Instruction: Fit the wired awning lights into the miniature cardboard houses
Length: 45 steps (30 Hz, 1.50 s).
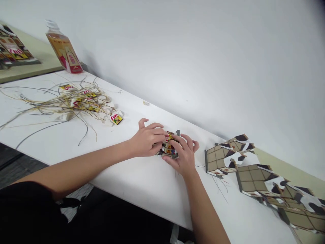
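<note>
A miniature house point(168, 151) with painted windows and a grey base lies on the white table between my hands. My left hand point(149, 138) reaches it from the left, its fingertips pressed to the front near a small red and yellow part. My right hand point(185, 152) grips the house from the right, thumb at the near edge and fingers over the front. Fingers cover much of the house, so I cannot make out exactly what the fingertips pinch.
Several small striped awning pieces point(116, 118) with long tangled wires point(63, 103) lie at the left. Behind them stands a bottle of amber drink point(64, 51). Several snowy-roofed model houses point(256, 178) line the right. Another model house point(15, 49) stands far left. A white wall point(190, 61) borders the table.
</note>
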Each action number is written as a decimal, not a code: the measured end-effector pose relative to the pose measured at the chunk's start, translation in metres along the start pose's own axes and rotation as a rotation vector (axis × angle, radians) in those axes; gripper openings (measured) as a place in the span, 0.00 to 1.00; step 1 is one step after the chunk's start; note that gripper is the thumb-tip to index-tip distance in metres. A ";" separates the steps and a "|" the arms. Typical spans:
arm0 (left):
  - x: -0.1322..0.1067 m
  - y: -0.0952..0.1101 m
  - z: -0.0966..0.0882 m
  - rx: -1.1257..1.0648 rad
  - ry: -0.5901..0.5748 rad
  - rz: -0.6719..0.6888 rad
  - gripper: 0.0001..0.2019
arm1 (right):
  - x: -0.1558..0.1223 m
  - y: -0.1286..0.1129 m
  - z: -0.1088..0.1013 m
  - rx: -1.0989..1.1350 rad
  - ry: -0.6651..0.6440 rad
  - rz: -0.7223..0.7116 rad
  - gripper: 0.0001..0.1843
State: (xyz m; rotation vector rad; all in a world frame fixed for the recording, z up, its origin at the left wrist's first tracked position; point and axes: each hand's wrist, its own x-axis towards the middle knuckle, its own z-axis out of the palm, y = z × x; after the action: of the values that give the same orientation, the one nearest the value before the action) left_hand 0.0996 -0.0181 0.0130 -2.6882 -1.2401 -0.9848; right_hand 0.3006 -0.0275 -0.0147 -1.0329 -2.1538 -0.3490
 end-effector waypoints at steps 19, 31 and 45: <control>0.001 -0.001 -0.001 -0.065 0.003 0.001 0.09 | 0.004 0.002 -0.002 0.033 0.039 -0.024 0.22; -0.001 -0.012 -0.005 0.000 -0.009 0.115 0.16 | 0.006 -0.001 -0.007 0.070 0.124 -0.031 0.19; 0.006 -0.026 -0.018 -0.014 -0.310 0.031 0.48 | 0.002 0.026 -0.014 0.314 -0.166 0.171 0.55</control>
State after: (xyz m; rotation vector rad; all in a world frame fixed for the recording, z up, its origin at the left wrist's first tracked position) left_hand 0.0750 -0.0011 0.0244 -2.9444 -1.2314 -0.5891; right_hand 0.3266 -0.0167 -0.0053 -1.0816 -2.1562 0.1570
